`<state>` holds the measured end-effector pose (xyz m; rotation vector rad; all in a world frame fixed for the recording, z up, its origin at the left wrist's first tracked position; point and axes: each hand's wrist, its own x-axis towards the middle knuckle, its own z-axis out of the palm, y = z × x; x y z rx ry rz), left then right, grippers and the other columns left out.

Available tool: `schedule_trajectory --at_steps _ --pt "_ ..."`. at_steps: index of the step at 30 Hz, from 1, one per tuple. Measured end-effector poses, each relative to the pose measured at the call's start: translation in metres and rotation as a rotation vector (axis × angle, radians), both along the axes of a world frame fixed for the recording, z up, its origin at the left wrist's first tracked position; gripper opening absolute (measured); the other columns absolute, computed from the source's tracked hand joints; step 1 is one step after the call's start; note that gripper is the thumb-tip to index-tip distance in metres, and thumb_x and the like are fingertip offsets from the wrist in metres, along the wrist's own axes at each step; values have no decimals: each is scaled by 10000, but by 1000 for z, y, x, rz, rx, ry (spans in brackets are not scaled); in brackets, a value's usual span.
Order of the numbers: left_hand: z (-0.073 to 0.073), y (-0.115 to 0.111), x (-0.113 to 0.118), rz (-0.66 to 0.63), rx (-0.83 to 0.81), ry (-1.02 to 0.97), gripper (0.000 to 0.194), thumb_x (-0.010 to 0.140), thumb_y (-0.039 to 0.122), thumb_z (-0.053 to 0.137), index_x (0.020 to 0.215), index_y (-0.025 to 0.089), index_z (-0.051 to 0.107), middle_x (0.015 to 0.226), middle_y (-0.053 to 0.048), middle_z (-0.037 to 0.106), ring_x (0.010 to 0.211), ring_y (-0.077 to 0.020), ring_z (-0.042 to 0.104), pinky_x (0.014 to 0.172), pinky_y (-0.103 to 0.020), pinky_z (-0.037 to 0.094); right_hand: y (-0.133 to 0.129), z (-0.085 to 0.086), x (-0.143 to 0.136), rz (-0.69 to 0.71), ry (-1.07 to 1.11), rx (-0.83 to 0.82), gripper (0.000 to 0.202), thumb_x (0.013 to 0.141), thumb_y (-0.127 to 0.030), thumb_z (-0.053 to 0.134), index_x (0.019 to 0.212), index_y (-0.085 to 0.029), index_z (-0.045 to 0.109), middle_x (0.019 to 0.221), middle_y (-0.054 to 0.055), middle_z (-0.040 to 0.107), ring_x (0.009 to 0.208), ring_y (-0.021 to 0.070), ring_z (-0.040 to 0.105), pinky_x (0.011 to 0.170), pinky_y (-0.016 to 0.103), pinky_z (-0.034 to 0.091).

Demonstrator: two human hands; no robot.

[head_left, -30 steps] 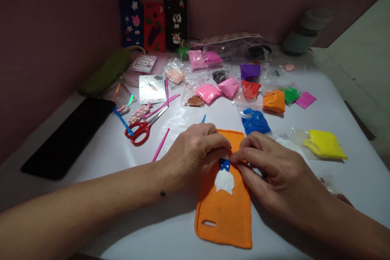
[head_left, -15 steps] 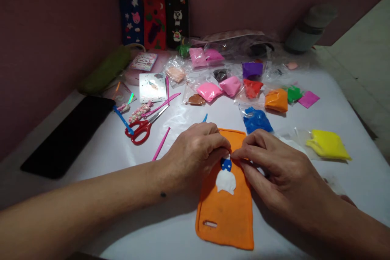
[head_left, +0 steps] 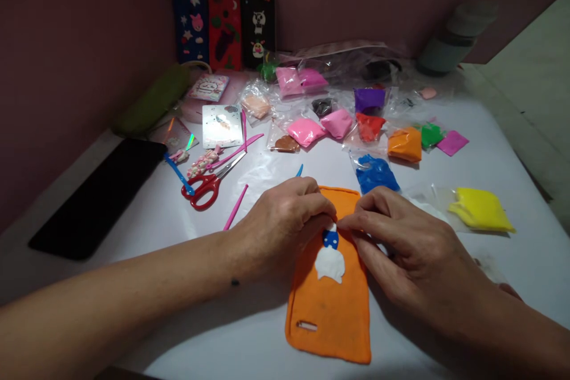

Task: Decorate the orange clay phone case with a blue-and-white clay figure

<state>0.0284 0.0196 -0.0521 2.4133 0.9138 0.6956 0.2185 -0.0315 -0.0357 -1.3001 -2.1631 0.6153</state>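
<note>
An orange clay-covered phone case (head_left: 329, 314) lies flat, its slot-shaped cutout toward me. On it sits a white clay head shape with two pointed ears (head_left: 330, 264), ears facing me. Just beyond is a blue clay piece with white dots (head_left: 330, 240), and past that a small white clay piece (head_left: 332, 227). My left hand (head_left: 289, 219) is closed, its fingertips pressed at the small white piece from the left. From the right, my right hand (head_left: 401, 243) meets it there with index finger and thumb drawn together. The fingertips partly hide the piece.
Bagged clay in several colours spreads beyond the hands, with blue (head_left: 377, 175) and yellow (head_left: 483, 209) packs closest. Red-handled scissors (head_left: 207, 190), a pink modelling tool (head_left: 236, 206) and a black phone-like slab (head_left: 100, 196) lie left. Decorated cases (head_left: 225, 29) lean on the wall near a bottle (head_left: 454, 38).
The view has shifted very slightly. Both hands keep their place at the small white piece, with only a tiny shift of the fingertips.
</note>
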Motion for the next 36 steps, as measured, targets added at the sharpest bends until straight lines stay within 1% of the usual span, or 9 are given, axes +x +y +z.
schedule_trajectory --at_steps 6,12,16,20,27,36 --pt "2 0 0 -7 -22 17 146 869 113 578 846 115 722 758 -41 617 703 -135 585 612 -236 467 2 -1 -2 4 -20 -5 233 863 -23 492 885 -158 681 806 31 472 730 151 488 624 297 417" --pt "4 1 -1 -23 -52 26 136 866 98 581 867 115 715 798 -53 645 738 -143 599 644 -243 475 2 -3 -2 12 -26 6 212 854 -10 496 856 -132 670 805 38 475 737 150 486 632 297 417" --pt "4 2 -2 -43 -60 26 150 881 127 561 886 124 710 816 -58 647 749 -150 604 650 -250 483 1 -3 -1 10 -41 9 196 857 -11 495 797 -132 637 813 43 478 735 147 488 632 294 419" --pt "5 1 -4 -53 -69 29 178 883 104 532 907 118 708 837 -66 640 751 -144 605 644 -243 485 1 -2 0 20 -43 31 187 859 -22 503 769 -137 620 813 46 478 736 149 487 636 295 423" --pt "5 1 -4 -51 -40 29 201 891 117 511 903 126 711 830 -73 637 747 -154 607 629 -254 492 1 -1 -1 17 -56 34 192 857 -25 502 755 -153 603 804 40 476 732 149 486 628 292 422" --pt "2 -2 -5 -54 -4 48 216 905 103 489 927 139 701 843 -61 630 769 -151 604 656 -263 511 2 -4 0 11 -48 33 177 863 -35 498 803 -159 610 818 40 481 729 148 496 631 293 436"
